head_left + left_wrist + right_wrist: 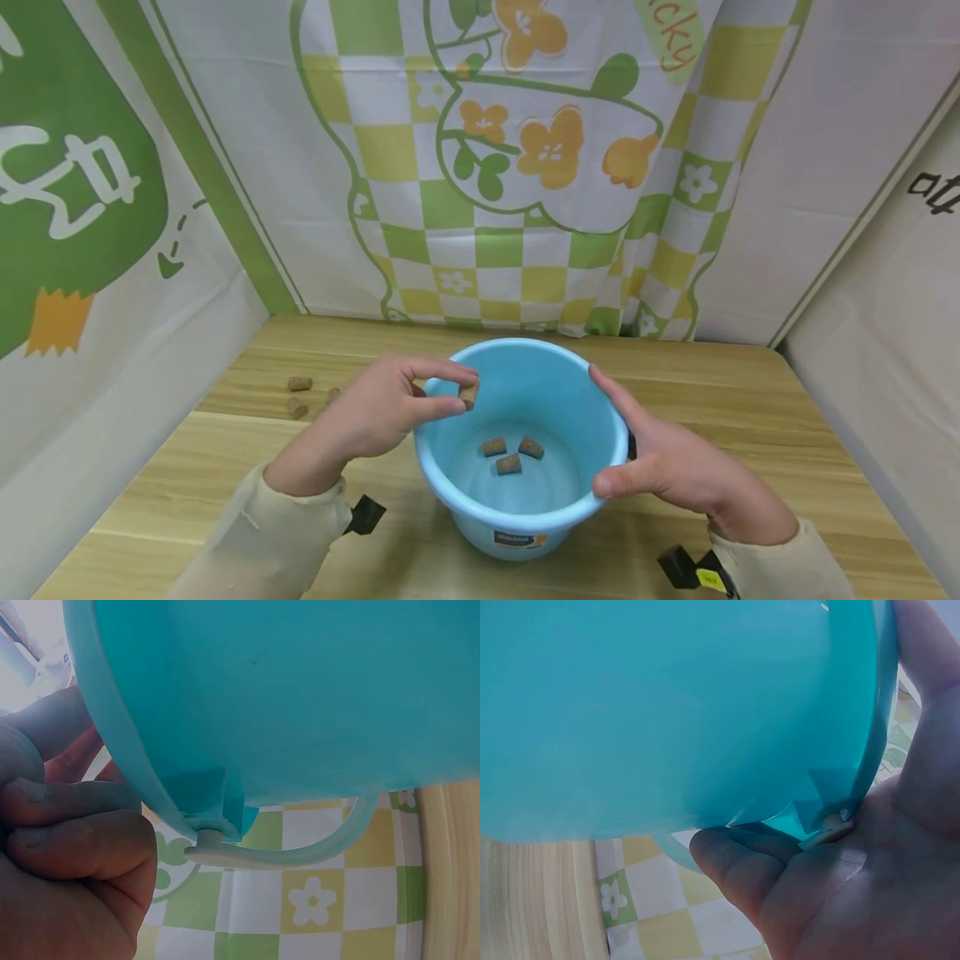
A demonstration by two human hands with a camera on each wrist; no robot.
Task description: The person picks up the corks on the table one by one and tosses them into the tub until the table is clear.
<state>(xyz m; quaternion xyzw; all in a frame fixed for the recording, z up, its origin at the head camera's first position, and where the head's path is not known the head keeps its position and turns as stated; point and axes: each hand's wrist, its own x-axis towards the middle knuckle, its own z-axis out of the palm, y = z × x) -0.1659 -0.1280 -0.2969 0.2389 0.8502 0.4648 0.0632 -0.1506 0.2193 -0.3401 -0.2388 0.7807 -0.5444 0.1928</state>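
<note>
Corks (509, 464): three lying in bucket (517, 375), at least three sitting outside at nine o'clock. Left hand (378, 408) pinching another at ten, right hand (675, 467) gripping bucket at three. Looking roughly half done.

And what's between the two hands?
The bucket, with three corks on its floor, lies between the left hand, which pinches another cork, and the right hand, which holds the bucket. The head view shows this.

On the tabletop (712, 392) stands a bucket (525, 367) with three corks (508, 464) inside; more corks (300, 383) lie to its left, and a curtain (498, 254) hangs behind everything.
</note>
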